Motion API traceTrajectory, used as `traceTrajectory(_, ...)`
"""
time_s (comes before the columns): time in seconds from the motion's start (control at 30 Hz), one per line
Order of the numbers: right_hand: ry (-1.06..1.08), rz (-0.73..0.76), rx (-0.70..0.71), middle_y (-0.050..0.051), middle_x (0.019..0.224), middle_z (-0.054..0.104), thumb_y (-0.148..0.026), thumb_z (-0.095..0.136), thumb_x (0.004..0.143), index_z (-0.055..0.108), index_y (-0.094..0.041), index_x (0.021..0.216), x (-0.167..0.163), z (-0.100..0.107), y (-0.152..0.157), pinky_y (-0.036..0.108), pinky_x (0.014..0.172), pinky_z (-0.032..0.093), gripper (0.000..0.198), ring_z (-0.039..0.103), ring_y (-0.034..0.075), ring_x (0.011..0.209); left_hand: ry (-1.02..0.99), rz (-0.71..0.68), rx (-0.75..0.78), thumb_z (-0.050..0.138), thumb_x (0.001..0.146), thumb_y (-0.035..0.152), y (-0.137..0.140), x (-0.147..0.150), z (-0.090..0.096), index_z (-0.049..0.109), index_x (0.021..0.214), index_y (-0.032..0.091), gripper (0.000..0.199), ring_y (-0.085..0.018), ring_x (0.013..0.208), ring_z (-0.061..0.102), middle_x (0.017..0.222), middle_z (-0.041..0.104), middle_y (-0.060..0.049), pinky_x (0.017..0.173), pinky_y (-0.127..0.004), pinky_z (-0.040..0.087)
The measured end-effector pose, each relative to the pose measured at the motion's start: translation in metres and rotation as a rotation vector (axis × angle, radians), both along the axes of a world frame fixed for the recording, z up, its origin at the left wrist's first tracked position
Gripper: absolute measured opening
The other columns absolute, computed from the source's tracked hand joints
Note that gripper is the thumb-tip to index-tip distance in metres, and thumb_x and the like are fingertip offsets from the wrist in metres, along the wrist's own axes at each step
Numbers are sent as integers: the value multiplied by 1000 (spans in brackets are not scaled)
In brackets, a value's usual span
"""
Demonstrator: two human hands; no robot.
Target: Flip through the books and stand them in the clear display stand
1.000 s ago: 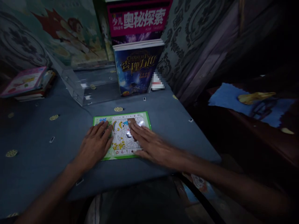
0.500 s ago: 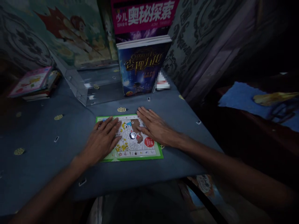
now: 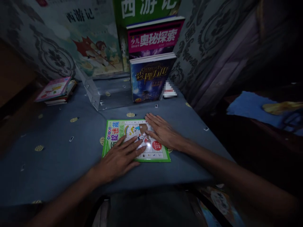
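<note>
A green-bordered children's picture book [image 3: 151, 148] lies closed on the table, its cover showing cartoon animals and a red round label. My left hand [image 3: 119, 159] rests flat over the book's lower left part, fingers stretched and a little apart. My right hand [image 3: 164, 130] lies flat across the cover's upper right side, thumb apart from the fingers. Neither hand grips anything. Part of the cover's title and the lower left corner are hidden under the left hand.
A clear acrylic stand [image 3: 91, 91] with upright books [image 3: 151, 80] is behind the picture book. A small book stack [image 3: 56, 90] lies at the left on the patterned tablecloth [image 3: 71, 164]. To the right is a blue cloth [image 3: 248, 108] with something yellow on it.
My left hand has slid from the book's upper left toward its lower edge, uncovering the title. My right hand stays on the upper right. The view has tilted up.
</note>
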State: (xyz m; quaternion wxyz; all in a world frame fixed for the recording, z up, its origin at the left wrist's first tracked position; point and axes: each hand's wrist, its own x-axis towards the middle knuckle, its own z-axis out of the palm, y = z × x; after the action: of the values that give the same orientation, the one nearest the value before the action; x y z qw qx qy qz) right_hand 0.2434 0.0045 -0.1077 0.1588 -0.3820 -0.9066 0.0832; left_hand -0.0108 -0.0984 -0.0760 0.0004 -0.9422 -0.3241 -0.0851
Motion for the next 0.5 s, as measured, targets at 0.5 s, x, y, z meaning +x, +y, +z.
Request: traceTrajectory(0.5,-70,-204,259,14,98,65,-35,51,101,68,-12,110,20,23,-114,42,81,51,29,57,29,92,-39,183,-79,40,105,27,26,-56,9,59,138,30,39,-26,143,49,151,56,-7,116,-56,40)
